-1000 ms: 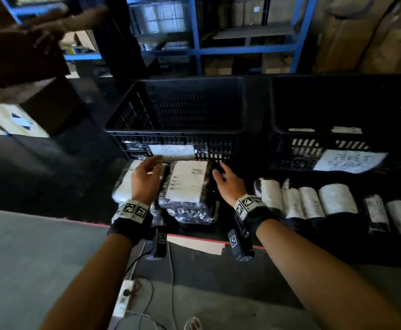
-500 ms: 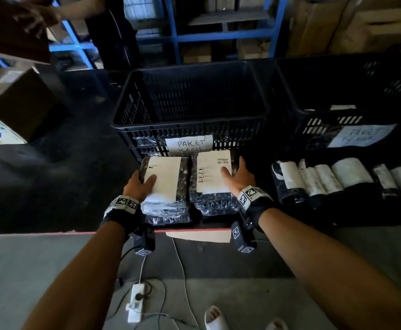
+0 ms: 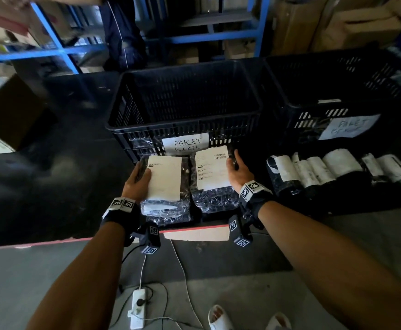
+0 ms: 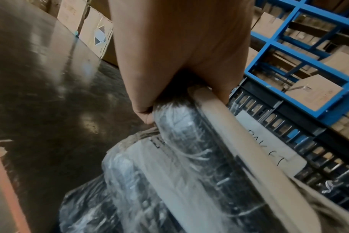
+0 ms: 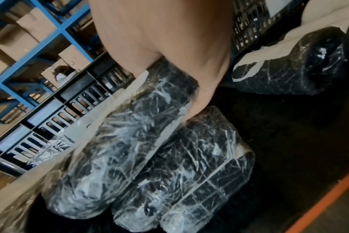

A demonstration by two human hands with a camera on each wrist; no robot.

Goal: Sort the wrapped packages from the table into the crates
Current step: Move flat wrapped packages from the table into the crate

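Two stacks of black plastic-wrapped packages with white labels lie at the table's front edge. My left hand (image 3: 140, 175) grips the top left package (image 3: 168, 184), thumb on its label and fingers round its left side. My right hand (image 3: 234, 166) grips the top right package (image 3: 212, 177) at its right edge. The left wrist view has the left hand (image 4: 179, 63) curled round the left package (image 4: 191, 157), raised off the one below. Under the right hand (image 5: 169, 39), the right package (image 5: 130, 134) tilts above a lower package (image 5: 199, 181). Directly behind stands a black crate (image 3: 182, 120) labelled PAKET KECIL.
A second black crate (image 3: 337, 108) with a paper label stands at the back right. Several rolled wrapped packages (image 3: 337, 167) lie in a row before it. Blue shelving (image 3: 209, 39) with cardboard boxes is behind. A power strip (image 3: 138, 303) and cables lie on the floor by my feet.
A second ago both hands lay over the stacks, the left across the top. They have moved to the outer sides and now grip the top packages. The view has tilted down.
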